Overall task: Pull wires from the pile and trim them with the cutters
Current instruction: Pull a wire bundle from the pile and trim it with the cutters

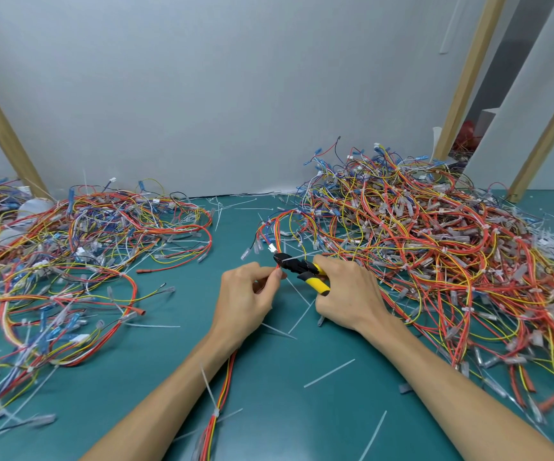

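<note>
My left hand (247, 296) pinches a bundle of red, yellow and blue wires (270, 229) between thumb and fingers at the table's middle. The bundle loops up toward the big pile (435, 247) on the right and also trails down under my left forearm. My right hand (348, 294) grips the yellow-handled cutters (302, 269). Their black jaws sit at the wires just beyond my left fingertips, beside a white cable tie.
A second heap of wires (69, 261) covers the left side of the green table mat (269, 377). Cut white cable ties (330, 372) lie scattered over the mat. A grey wall and wooden posts (468, 71) stand behind.
</note>
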The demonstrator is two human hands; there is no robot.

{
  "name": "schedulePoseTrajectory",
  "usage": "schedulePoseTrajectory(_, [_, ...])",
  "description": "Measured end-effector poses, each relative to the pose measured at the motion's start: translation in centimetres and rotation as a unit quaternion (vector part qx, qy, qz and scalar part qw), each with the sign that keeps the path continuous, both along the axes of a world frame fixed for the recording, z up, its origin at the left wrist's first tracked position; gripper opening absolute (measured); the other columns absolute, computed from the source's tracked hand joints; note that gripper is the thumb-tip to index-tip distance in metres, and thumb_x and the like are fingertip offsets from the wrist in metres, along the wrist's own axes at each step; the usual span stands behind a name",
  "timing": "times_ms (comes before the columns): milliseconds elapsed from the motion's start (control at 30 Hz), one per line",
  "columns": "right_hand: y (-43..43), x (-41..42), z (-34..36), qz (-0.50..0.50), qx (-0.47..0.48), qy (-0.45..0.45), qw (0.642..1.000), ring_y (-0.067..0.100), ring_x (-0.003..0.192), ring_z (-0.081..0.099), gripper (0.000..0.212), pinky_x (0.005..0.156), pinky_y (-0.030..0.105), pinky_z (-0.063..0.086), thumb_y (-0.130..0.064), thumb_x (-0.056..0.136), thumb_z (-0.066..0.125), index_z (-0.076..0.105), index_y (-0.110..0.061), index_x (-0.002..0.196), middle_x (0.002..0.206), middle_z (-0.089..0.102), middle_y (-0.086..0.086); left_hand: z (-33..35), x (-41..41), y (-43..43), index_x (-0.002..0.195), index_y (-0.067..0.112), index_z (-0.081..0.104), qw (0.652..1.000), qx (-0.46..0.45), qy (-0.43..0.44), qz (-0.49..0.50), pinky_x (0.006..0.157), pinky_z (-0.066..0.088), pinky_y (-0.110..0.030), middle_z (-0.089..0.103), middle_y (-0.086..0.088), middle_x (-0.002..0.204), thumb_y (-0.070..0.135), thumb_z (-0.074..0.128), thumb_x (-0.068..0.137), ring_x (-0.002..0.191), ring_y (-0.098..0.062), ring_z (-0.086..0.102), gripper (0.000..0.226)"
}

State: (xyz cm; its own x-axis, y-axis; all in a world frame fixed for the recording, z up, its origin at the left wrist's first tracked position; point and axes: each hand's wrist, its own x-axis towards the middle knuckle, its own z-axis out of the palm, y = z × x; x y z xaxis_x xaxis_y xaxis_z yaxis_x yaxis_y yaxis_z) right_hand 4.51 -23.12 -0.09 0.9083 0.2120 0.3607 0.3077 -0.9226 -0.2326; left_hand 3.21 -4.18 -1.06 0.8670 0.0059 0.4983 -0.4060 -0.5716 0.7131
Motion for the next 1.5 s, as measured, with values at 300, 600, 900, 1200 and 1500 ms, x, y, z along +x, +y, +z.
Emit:
schedulePoseTrajectory(300, [-0.14, 0.43, -0.35, 0.016, -0.006, 0.021, 1.0, 0.023, 0.097, 0.048, 0.055, 0.085, 0.037, 0.042, -0.021, 0.067, 0.063, 0.052, -0.021, 0.121, 0.103, 0.055, -0.001, 0.06, 0.01, -0.02, 0.086, 0.022, 0.078, 1.0, -0.004, 0.012, -0.001, 0.06, 0.045, -0.038, 0.055, -0.003, 0.06, 0.024, 0.063, 0.093, 0.054, -0.021, 0.055, 0.017])
schedulePoseTrajectory(600, [-0.13, 0.49, -0.3, 0.002, -0.008, 0.001, 1.0, 0.016, 0.094, 0.034, 0.066, 0.082, 0.028, 0.036, -0.019, 0.069, 0.066, 0.051, -0.022, 0.133, 0.107, 0.047, 0.0, 0.19, -0.15, -0.04, 0.085, 0.022, 0.078, 1.0, 0.005, 0.011, -0.007, 0.061, 0.047, -0.038, 0.058, -0.003, 0.061, 0.023, 0.062, 0.093, 0.055, -0.02, 0.057, 0.017])
schedulePoseTrajectory(900, [-0.03, 0.52, -0.28, 0.004, -0.015, -0.041, 0.999, 0.019, 0.094, 0.045, 0.048, 0.083, 0.033, 0.041, -0.022, 0.076, 0.073, 0.059, -0.023, 0.122, 0.105, 0.059, -0.004, 0.24, -0.22, -0.05, 0.081, 0.022, 0.076, 0.999, 0.004, 0.026, -0.022, 0.062, 0.048, -0.032, 0.061, 0.007, 0.061, 0.021, 0.06, 0.094, 0.054, -0.014, 0.057, 0.021])
schedulePoseTrajectory(1200, [-0.03, 0.44, -0.12, -0.001, -0.026, -0.053, 0.998, 0.019, 0.091, 0.047, 0.046, 0.081, 0.033, 0.042, -0.02, 0.071, 0.077, 0.06, -0.022, 0.114, 0.098, 0.06, -0.004, 0.2, -0.22, -0.07, 0.077, 0.026, 0.074, 0.999, 0.004, 0.027, -0.025, 0.057, 0.042, -0.024, 0.063, 0.006, 0.062, 0.021, 0.059, 0.094, 0.052, -0.012, 0.052, 0.023])
schedulePoseTrajectory(1500, [-0.06, 0.52, -0.1, -0.004, -0.026, -0.054, 0.998, 0.012, 0.084, 0.033, 0.043, 0.079, 0.031, 0.037, -0.023, 0.073, 0.076, 0.059, -0.024, 0.113, 0.095, 0.057, -0.006, 0.36, -0.38, -0.07, 0.077, 0.027, 0.074, 0.999, 0.002, 0.037, -0.025, 0.061, 0.047, -0.034, 0.064, 0.002, 0.065, 0.023, 0.058, 0.094, 0.052, -0.015, 0.056, 0.024])
